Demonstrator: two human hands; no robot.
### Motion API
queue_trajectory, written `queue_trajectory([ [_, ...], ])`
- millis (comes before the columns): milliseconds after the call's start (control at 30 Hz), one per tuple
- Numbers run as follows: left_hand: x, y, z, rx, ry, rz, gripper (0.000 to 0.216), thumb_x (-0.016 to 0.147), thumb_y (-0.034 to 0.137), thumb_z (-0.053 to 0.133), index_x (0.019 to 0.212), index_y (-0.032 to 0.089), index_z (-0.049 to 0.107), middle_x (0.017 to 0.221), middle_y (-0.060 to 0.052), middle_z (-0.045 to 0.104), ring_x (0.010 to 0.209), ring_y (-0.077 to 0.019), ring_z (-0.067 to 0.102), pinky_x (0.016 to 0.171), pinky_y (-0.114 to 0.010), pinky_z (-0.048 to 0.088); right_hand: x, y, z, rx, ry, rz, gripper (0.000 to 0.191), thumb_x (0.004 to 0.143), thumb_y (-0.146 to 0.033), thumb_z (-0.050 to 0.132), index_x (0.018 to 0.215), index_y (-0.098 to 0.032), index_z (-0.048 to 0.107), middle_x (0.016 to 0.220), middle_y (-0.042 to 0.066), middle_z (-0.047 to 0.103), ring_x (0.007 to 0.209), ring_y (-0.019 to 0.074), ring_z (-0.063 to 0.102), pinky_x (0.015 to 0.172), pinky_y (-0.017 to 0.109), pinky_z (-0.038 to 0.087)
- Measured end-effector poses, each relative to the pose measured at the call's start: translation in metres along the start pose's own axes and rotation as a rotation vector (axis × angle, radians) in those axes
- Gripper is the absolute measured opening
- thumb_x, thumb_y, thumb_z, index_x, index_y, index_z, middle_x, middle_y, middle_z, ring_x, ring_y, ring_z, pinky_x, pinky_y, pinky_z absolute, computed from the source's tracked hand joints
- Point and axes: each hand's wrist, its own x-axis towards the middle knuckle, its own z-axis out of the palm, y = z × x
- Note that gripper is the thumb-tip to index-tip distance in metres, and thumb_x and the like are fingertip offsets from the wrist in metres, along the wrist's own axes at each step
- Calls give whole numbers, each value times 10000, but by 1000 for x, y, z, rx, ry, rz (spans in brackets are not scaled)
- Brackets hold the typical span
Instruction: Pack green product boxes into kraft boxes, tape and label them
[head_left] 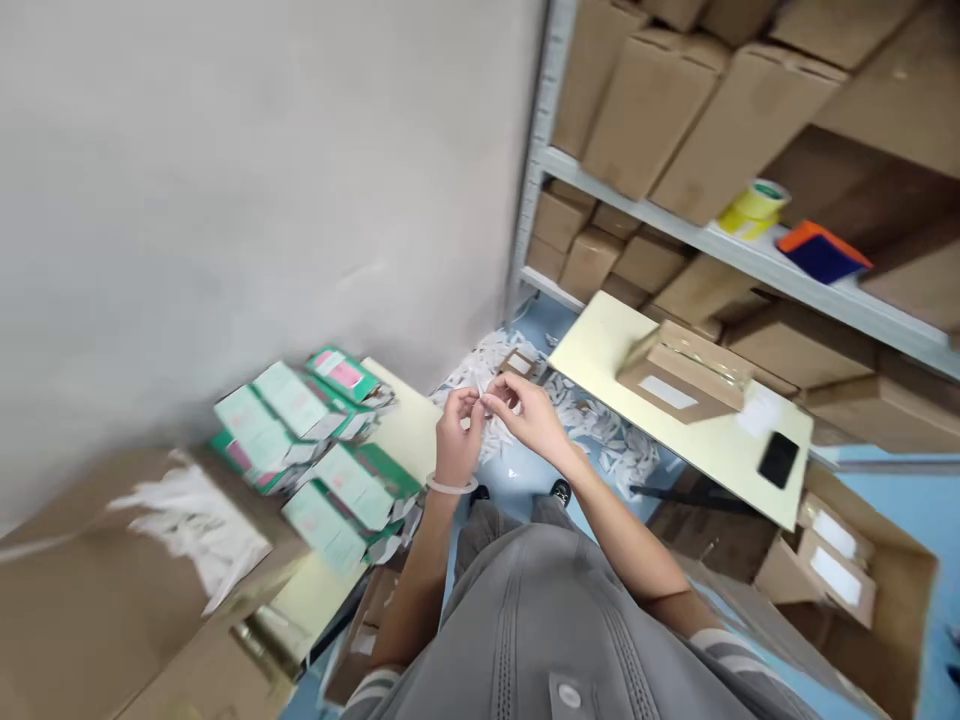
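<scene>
My left hand [456, 440] and my right hand [531, 415] meet in the middle of the view, fingertips pinched together. Between them is a small white strip [481, 384], which looks like paper; the fingers hide most of it. A pale bracelet circles my left wrist. To the left of my hands, green packs with pale labels [352, 487] lie in rows on a cream tabletop [405, 412]. Many white scraps [615, 447] litter the floor beneath my hands, with a small brown box [517, 363] among them.
On the right, a cream table [600, 330] carries a taped carton [679, 385] and a black phone [778, 460]. Shelves [637, 205] behind it hold cartons and yellow tape rolls [752, 210]. An open box [885, 550] stands lower right. White strips [187, 515] top a carton at left.
</scene>
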Motion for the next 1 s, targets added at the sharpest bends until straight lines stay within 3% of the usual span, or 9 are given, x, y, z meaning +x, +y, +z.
queue_trajectory([
  [133, 7, 30, 107, 27, -217, 102, 217, 923, 374, 483, 1056, 208, 527, 981, -63, 645, 878, -162, 640, 795, -267, 502, -37, 45, -84, 11, 250, 123, 190, 885, -403, 559, 879, -216, 590, 809, 14, 647, 708, 144, 581, 657, 249, 435],
  [267, -11, 56, 211, 59, -380, 171, 194, 933, 369, 461, 1036, 216, 522, 931, -53, 651, 822, -164, 640, 762, -266, 484, -84, 88, -160, 8, 472, 224, 209, 854, -417, 592, 815, -217, 546, 727, -11, 603, 657, 133, 555, 630, 244, 424],
  [367, -27, 71, 274, 70, -486, 215, 178, 931, 366, 474, 1026, 222, 516, 883, -41, 647, 793, -161, 632, 747, -266, 474, -117, 113, -211, -4, 575, 289, 207, 852, -408, 573, 784, -219, 518, 705, -17, 582, 631, 130, 536, 619, 247, 419],
  [433, -33, 79, 305, 68, -553, 217, 193, 920, 379, 503, 1036, 225, 514, 901, -36, 648, 789, -154, 630, 745, -266, 473, -134, 127, -240, 21, 611, 319, 193, 860, -395, 550, 787, -219, 516, 698, -20, 578, 626, 130, 535, 620, 249, 419],
  [600, -19, 85, 345, 51, -642, 136, 268, 891, 413, 557, 1084, 232, 511, 976, -23, 647, 768, -133, 633, 757, -270, 483, -146, 154, -286, 141, 670, 345, 217, 868, -414, 555, 778, -224, 503, 677, -27, 560, 637, 136, 549, 627, 254, 421],
  [833, 46, 49, 371, -24, -641, -92, 306, 900, 481, 500, 1052, 215, 514, 1013, -39, 617, 706, -118, 648, 680, -267, 494, -114, 180, -326, 327, 710, 305, 235, 853, -408, 611, 760, -221, 503, 707, -33, 487, 661, 123, 479, 655, 252, 393],
  [1000, 88, 35, 399, -153, -835, -278, 385, 851, 558, 535, 973, 194, 559, 841, -23, 618, 710, -141, 640, 621, -260, 494, -92, 192, -350, 482, 776, 313, 256, 839, -390, 634, 734, -223, 470, 660, -48, 389, 612, 112, 381, 583, 235, 326],
])
